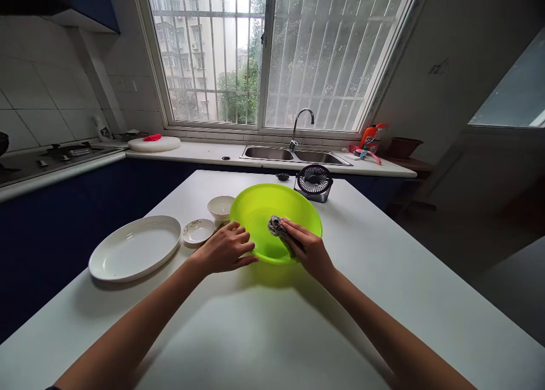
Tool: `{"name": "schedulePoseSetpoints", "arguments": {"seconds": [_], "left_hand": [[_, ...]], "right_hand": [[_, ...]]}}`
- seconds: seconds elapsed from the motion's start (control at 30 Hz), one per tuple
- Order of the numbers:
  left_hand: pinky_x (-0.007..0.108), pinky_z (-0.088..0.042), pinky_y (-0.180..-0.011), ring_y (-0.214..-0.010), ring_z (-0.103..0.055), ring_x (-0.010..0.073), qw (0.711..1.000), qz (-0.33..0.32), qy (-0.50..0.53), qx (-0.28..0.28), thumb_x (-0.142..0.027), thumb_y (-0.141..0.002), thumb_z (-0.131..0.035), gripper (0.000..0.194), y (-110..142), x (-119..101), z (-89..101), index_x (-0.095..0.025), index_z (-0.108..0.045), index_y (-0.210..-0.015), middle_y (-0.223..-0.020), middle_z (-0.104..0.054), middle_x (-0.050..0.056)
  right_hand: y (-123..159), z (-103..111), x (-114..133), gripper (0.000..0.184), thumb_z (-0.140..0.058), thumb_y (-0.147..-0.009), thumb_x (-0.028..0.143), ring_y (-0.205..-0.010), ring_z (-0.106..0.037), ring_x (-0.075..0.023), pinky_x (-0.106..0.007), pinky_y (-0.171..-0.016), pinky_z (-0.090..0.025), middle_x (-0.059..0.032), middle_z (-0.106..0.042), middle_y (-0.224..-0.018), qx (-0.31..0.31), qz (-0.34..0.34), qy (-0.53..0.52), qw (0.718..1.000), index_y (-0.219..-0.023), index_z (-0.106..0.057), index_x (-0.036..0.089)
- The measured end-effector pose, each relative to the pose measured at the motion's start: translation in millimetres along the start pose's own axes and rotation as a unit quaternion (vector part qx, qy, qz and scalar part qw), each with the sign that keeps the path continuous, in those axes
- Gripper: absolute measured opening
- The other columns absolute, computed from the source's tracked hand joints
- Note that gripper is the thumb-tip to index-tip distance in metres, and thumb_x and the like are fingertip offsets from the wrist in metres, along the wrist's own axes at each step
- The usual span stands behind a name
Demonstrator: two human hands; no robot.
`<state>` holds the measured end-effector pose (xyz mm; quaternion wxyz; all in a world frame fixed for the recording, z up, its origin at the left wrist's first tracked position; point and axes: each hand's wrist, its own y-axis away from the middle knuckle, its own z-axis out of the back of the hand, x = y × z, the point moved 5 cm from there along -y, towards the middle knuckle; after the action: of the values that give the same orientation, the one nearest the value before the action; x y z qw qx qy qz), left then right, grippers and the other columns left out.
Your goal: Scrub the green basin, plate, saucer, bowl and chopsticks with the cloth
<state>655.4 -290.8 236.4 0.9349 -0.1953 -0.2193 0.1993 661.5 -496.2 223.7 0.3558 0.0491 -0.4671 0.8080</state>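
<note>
A bright green plastic basin (255,200) stands on the white table in front of me. My right hand (309,247) is closed round a bunched grey patterned cloth (276,225), held over the basin's front right side. At the front left rim is my left hand (227,247), its fingers slightly bent and apart and its thumb stretched out; whether it touches the rim I cannot tell. Thin brown sticks, perhaps chopsticks (219,228), lie partly hidden behind that hand. Beside them are a small patterned dish (198,231) and a white bowl (220,207).
A large white oval plate (135,248) lies at the table's left. Behind the basin stand a small black fan (314,181) and a dark scourer-like disc (282,176). Against the window wall is a double sink (272,153) with a tap (294,131). A stove (55,157) is at left.
</note>
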Motion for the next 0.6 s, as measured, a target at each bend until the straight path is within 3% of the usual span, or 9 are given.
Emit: {"name": "schedulePoseSetpoints", "arguments": {"seconds": [0.17, 0.4, 0.6], "left_hand": [[0.037, -0.045, -0.078, -0.08, -0.06, 0.0215, 0.999, 0.023, 0.022, 0.012, -0.053, -0.097, -0.045, 0.043, -1, -5, 0.2, -0.018, -0.064, -0.082, -0.084, -0.066, 0.008], [0.032, -0.038, -0.06, -0.059, -0.056, 0.0155, 1.0, -0.016, 0.015, 0.005, -0.051, -0.1, -0.041, 0.047, -1, -11, -1.9, -0.018, -0.059, -0.071, -0.066, -0.063, 0.002], [0.031, -0.034, -0.056, -0.053, -0.052, 0.0136, 0.999, -0.041, 0.01, -0.025, -0.053, -0.1, -0.039, 0.053, 1, -14, 2.4, -0.018, -0.057, -0.064, -0.059, -0.059, 0.001]], "right_hand": [[-1, -9, 5, 0.037, -0.051, -0.1, 0.027, -0.125, -0.06, -0.0262, -0.044, -0.107, -0.05, -0.0093, -0.063, -0.135, -0.011, -0.015, 0.005, 1.0, -0.136, -0.061, 0.024], [6, -16, 11, 0.038, -0.05, -0.1, 0.024, -0.124, -0.06, -0.0256, -0.044, -0.108, -0.05, -0.0091, -0.062, -0.135, -0.005, -0.019, 0.026, 0.999, -0.137, -0.059, 0.025], [5, 2, 20, 0.039, -0.049, -0.101, 0.024, -0.123, -0.062, -0.0243, -0.042, -0.107, -0.052, -0.0083, -0.062, -0.137, -0.06, -0.006, 0.067, 0.996, -0.138, -0.058, 0.025]]}}
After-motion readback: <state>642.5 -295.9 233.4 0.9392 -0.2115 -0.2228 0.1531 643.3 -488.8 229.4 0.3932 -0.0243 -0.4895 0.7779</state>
